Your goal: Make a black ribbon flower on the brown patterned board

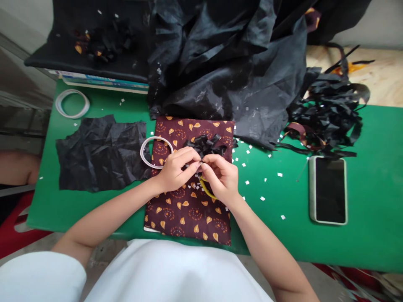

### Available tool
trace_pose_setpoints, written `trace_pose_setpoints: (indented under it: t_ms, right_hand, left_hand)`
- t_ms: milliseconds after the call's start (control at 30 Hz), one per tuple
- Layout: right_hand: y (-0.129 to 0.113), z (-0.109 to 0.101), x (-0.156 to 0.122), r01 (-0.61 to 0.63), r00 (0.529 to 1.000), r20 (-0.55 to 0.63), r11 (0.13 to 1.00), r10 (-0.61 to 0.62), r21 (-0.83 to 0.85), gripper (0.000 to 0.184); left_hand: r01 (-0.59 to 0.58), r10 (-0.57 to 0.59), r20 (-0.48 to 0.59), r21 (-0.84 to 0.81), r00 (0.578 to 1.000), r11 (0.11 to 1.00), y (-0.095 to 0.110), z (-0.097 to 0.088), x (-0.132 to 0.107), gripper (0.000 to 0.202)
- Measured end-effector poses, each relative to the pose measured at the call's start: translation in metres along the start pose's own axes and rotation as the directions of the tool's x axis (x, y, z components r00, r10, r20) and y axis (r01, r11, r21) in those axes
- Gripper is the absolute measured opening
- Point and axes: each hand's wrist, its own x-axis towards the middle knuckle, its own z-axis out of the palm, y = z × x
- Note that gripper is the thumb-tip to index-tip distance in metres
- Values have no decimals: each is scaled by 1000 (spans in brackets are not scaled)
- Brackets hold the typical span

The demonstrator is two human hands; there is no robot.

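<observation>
Over a maroon patterned cloth [217, 224], both my hands meet fingertip to fingertip. My left hand [179, 170] and my right hand [222, 176] are each closed in a pinch on a small black strip [202, 161], mostly hidden by the fingers. Just beyond them lies a pile of black strips [208, 144] on the cloth. A yellow loop [206, 188], like a scissors handle, shows beneath my right hand; the rest of it is hidden. Left of my left hand, a white tape roll [143, 153] overlaps the cloth's edge.
A crumpled black fabric piece [100, 155] and another tape roll [59, 105] lie left on the green table [371, 188]. Black sheeting [214, 54] covers the back. Rightward are a heap of black strips [330, 109] and a phone [330, 191]. White scraps [262, 198] are scattered about.
</observation>
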Motion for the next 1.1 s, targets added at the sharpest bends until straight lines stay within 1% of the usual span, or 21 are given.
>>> trace_pose_setpoints:
  t_ms: [100,267,433,633,867,1100]
  right_hand:
    - [0,0,0,-35,999,16,999,35,22,11]
    - [-1,0,1,-148,988,70,970,137,193,19]
    - [-3,-2,3,-159,987,81,943,141,293,20]
    - [-3,-1,3,-194,981,65,931,183,310,23]
    - [-3,-1,3,-170,985,60,930,160,326,16]
    - [-2,0,3,-176,984,55,928,167,329,19]
  left_hand:
    - [-12,12,6,-11,1000,1000,0,0,0,15]
    - [-5,4,-5,-46,1000,999,0,0,-1,17]
    - [17,-17,6,-86,1000,996,0,-1,-2,20]
    - [16,-16,1,-69,1000,997,-1,0,-2,15]
    - [40,-41,-18,-20,999,999,0,1,-3,13]
    - [40,-40,-22,0,999,999,1,1,-3,11]
